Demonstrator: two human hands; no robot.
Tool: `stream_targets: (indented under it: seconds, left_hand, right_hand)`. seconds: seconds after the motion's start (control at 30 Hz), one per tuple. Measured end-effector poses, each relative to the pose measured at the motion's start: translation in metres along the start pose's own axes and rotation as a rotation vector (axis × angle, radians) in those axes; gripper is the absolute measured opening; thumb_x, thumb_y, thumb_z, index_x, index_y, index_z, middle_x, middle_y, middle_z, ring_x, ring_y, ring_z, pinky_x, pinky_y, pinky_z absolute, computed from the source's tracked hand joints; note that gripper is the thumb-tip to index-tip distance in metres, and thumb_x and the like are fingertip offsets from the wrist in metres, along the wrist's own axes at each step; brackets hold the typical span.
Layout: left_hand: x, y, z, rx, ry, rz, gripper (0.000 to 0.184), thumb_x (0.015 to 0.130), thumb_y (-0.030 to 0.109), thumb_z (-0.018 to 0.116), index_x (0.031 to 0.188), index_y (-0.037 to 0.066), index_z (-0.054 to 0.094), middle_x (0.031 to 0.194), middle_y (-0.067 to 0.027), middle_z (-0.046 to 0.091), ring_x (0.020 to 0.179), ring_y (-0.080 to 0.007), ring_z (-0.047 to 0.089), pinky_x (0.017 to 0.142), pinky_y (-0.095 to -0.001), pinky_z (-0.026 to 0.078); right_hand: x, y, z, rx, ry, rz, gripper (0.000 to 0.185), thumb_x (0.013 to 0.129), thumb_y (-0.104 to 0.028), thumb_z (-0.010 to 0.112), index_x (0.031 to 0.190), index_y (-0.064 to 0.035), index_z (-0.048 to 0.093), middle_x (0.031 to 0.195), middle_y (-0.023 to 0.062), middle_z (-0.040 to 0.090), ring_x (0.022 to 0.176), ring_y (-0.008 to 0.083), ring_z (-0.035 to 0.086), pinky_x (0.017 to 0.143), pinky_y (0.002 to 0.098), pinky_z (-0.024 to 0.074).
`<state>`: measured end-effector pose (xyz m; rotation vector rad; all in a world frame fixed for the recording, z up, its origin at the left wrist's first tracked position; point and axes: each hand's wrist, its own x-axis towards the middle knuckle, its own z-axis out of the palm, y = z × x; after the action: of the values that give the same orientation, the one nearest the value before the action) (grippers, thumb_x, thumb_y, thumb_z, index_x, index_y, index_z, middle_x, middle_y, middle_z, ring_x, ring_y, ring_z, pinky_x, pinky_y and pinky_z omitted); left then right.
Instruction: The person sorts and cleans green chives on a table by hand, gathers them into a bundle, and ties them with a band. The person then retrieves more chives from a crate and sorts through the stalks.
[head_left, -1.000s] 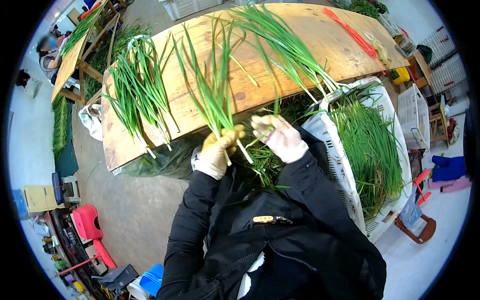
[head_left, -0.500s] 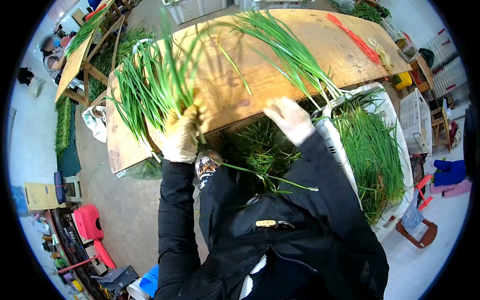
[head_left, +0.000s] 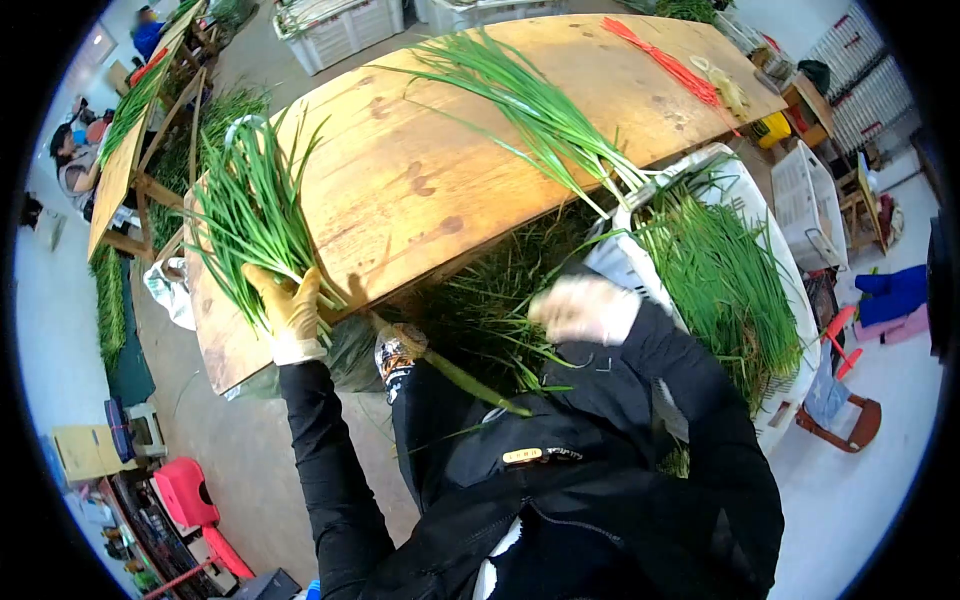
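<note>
My left hand point(head_left: 288, 312), in a yellowish glove, rests at the stem ends of a green leafy bundle point(head_left: 250, 210) on the left of the wooden table point(head_left: 400, 190), its thumb and fingers apart around the stems. My right hand point(head_left: 582, 308), in a pale glove, is blurred by motion beyond the table's near edge, left of the white basket point(head_left: 808, 330); whether it holds anything is unclear. Another bunch of green stalks point(head_left: 530, 105) lies across the table's right half. A loose leaf point(head_left: 465, 380) hangs over my dark clothing.
Cut greens point(head_left: 725, 290) fill the basket at my right. Red ties point(head_left: 665, 62) and a pale glove point(head_left: 722, 88) lie at the table's far right. Loose greens point(head_left: 500, 290) are piled below the near edge. A person point(head_left: 75, 165) is at another table, far left.
My left hand has carried its stalks left onto the bundle there. My right hand has come away from the stalks and moved lower. The yellowish leaf on the table is gone from view.
</note>
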<state>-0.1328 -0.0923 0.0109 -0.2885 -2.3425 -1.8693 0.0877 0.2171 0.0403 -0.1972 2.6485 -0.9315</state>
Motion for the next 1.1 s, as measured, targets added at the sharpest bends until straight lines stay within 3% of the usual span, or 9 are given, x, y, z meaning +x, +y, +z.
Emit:
stream_targets:
  seconds: [0.07,0.13,0.3,0.4,0.6,0.8,0.9,1.0,1.1]
  left_hand:
    - [-0.005,0.019,0.002,0.58,0.132,0.286,0.091,0.065,0.009,0.068,0.132,-0.003,0.008,0.137,-0.0207,0.014,0.127,-0.027,0.017,0.103,-0.0296,0.013]
    - [-0.009,0.038,0.017,0.579,0.209,0.516,0.082,0.066,0.008,0.066,0.131,-0.001,0.017,0.135,-0.0194,0.022,0.126,-0.0286,0.02,0.103,-0.0331,0.015]
    - [-0.053,0.036,0.085,-0.212,-0.508,0.121,0.047,0.077,0.007,0.059,0.12,0.001,0.039,0.117,-0.0155,0.045,0.097,-0.0193,0.05,0.081,-0.0313,0.042]
    - [-0.084,0.049,0.124,-0.562,-0.791,-0.452,0.074,0.075,0.021,0.063,0.132,0.006,0.018,0.128,-0.0197,0.032,0.095,-0.0223,0.052,0.076,-0.0316,0.045]
    - [-0.103,0.057,0.18,-0.812,-0.923,-0.619,0.043,0.079,0.018,0.06,0.114,0.002,0.042,0.088,-0.0067,0.059,0.072,-0.0091,0.055,0.059,-0.0191,0.044]
    - [-0.074,0.056,0.149,-0.645,-0.66,-0.432,0.017,0.083,0.013,0.053,0.089,-0.002,0.057,0.073,-0.0085,0.062,0.056,-0.0098,0.054,0.048,-0.0187,0.04]
    - [-0.093,0.044,0.143,-0.502,-0.691,-0.291,0.013,0.085,0.008,0.049,0.089,-0.001,0.057,0.072,-0.0077,0.06,0.061,-0.0081,0.053,0.054,-0.0187,0.042]
    - [-0.12,-0.014,0.144,0.698,-1.335,0.368,0.026,0.074,0.017,0.061,0.097,0.006,0.057,0.083,-0.0127,0.062,0.076,-0.0258,0.059,0.066,-0.0339,0.047]
    - [-0.134,0.017,0.13,1.151,-1.587,0.376,0.039,0.066,0.028,0.065,0.1,0.012,0.058,0.095,-0.0108,0.06,0.09,-0.0269,0.057,0.073,-0.0369,0.046]
  right_hand:
    - [-0.005,0.022,-0.028,0.198,0.538,0.118,0.035,0.079,-0.023,0.054,0.108,-0.0053,0.05,0.101,0.0137,0.053,0.087,0.0261,0.054,0.076,0.0341,0.044]
    - [0.007,0.056,-0.05,-0.525,0.827,0.258,0.039,0.073,-0.019,0.062,0.105,-0.0007,0.048,0.091,0.015,0.054,0.081,0.0276,0.054,0.069,0.0345,0.0452]
    - [0.038,0.051,-0.058,-0.223,0.55,0.403,0.031,0.081,-0.021,0.052,0.103,-0.002,0.043,0.077,0.0146,0.056,0.065,0.0263,0.056,0.06,0.0345,0.0458]
    - [0.03,0.027,-0.037,-0.211,0.512,0.364,0.037,0.081,-0.028,0.052,0.109,-0.0055,0.043,0.08,0.0163,0.058,0.069,0.0266,0.06,0.049,0.0344,0.0473]
    - [0.01,-0.015,0.006,-0.504,0.66,0.145,0.027,0.079,-0.027,0.053,0.099,-0.008,0.048,0.061,0.0113,0.056,0.056,0.0253,0.059,0.045,0.0333,0.0459]
    - [-0.037,0.009,-0.077,0.316,0.799,0.483,0.022,0.085,-0.026,0.048,0.095,-0.0109,0.06,0.075,0.006,0.062,0.053,0.013,0.056,0.043,0.025,0.0458]
    - [-0.05,0.012,-0.134,-0.088,1.094,0.098,0.024,0.085,-0.027,0.049,0.1,-0.0113,0.06,0.076,0.004,0.063,0.049,0.0093,0.053,0.041,0.0216,0.0432]
    - [-0.062,-0.037,-0.197,-0.243,1.365,-0.144,0.024,0.085,-0.025,0.049,0.1,-0.0087,0.06,0.076,0.0032,0.064,0.049,0.0079,0.053,0.047,0.0225,0.0434]
    - [-0.075,-0.073,-0.224,-0.055,1.447,-0.279,0.021,0.086,-0.022,0.049,0.099,-0.0098,0.06,0.076,0.0022,0.063,0.055,0.0049,0.052,0.05,0.0213,0.0435]
